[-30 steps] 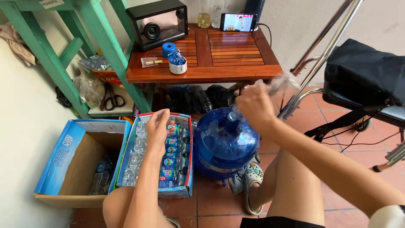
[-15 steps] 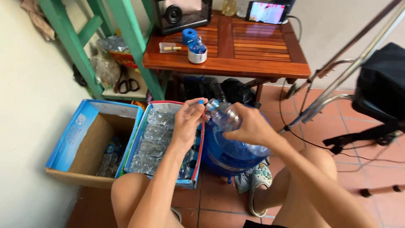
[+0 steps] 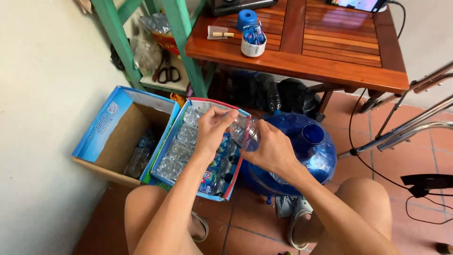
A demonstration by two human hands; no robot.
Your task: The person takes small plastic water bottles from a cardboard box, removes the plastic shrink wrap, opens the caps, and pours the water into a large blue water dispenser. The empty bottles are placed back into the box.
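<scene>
A small clear plastic bottle [image 3: 244, 131] lies sideways between both hands, above the edge of a box. My right hand [image 3: 270, 148] wraps its body. My left hand [image 3: 213, 126] grips its neck end with the fingertips. Below the bottle stands a blue cardboard box [image 3: 166, 140] packed with several small clear bottles. A big blue water jug [image 3: 306, 151] with an open mouth stands just right of the hands, between my knees.
A second blue cardboard box [image 3: 106, 127], with a few bottles at the bottom, stands at the left by the wall. Behind are a wooden table [image 3: 325, 52] holding a white cup [image 3: 253, 46] of blue caps, a green ladder frame [image 3: 186, 52], scissors [image 3: 166, 71] and metal stand legs [image 3: 406, 127].
My right hand came down from beside the jug and my left hand rose from the bottle box. Both hands now meet on one small bottle. The view has tilted lower.
</scene>
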